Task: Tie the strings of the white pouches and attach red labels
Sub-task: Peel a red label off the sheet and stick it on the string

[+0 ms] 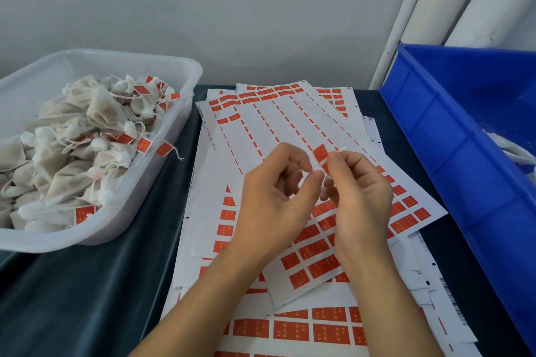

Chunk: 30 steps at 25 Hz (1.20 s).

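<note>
Both hands at frame centre, raised over the label sheets [290, 130]. Left hand [272, 200] and right hand [359, 194] meet fingertip to fingertip; fingers of each curled, pinching a thin white string [342, 149] with a red label [320, 152] folded about it just above the thumbs. The pouch belonging to this string is not visible; probably hidden behind the hands, cannot tell. Finished pouches [72, 136], tied and tagged, heaped in the clear tub [162, 151] at left of frame; blue crate [452, 136] at right edge. All on a dark-covered worktop [87, 284]. Handling, by judgement: label is light, thin, sticky on one face, will curl and grab skin, so hold by its edges and press the two halves flat around the string. String is limp and slippery-fine; pinch close to the label or it wanders. Pouches look soft, gauzy, light, filled loosely; take by the gathered neck, not the body, to avoid tearing. Sheets slide on one another; peel with the sheet pressed down.
</note>
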### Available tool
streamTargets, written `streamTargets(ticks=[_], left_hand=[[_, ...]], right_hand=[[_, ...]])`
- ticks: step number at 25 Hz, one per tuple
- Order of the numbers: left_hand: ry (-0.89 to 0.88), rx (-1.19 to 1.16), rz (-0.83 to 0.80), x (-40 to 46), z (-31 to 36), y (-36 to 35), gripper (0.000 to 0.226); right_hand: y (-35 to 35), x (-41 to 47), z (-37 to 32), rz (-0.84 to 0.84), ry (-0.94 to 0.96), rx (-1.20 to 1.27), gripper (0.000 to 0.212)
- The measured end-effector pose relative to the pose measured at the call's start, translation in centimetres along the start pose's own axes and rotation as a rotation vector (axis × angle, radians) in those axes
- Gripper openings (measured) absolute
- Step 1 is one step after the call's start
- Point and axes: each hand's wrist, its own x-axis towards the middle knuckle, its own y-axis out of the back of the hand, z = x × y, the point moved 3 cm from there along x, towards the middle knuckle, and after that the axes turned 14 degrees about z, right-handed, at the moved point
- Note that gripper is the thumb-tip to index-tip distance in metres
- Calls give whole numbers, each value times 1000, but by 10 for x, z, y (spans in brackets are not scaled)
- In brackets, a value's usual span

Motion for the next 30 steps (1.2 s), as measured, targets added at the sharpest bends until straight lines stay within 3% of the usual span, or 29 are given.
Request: streamTargets(ticks=[6,12,17,23,30], left_hand=[[-149,113,71,1,5,1,15],[-118,187,92,6,2,3,12],[-11,142,41,7,-2,4,11],[253,-12,-133,12,-12,3,7],[440,-21,-196,17,-14,5,17]], right_hand=[[-2,-2,-3,-42,12,24,14],[0,0,-3,-41,34,26,8],[1,1,-5,-37,32,24,10],[4,5,-6,-42,59,-13,9],[3,9,-3,-94,13,-8,11]])
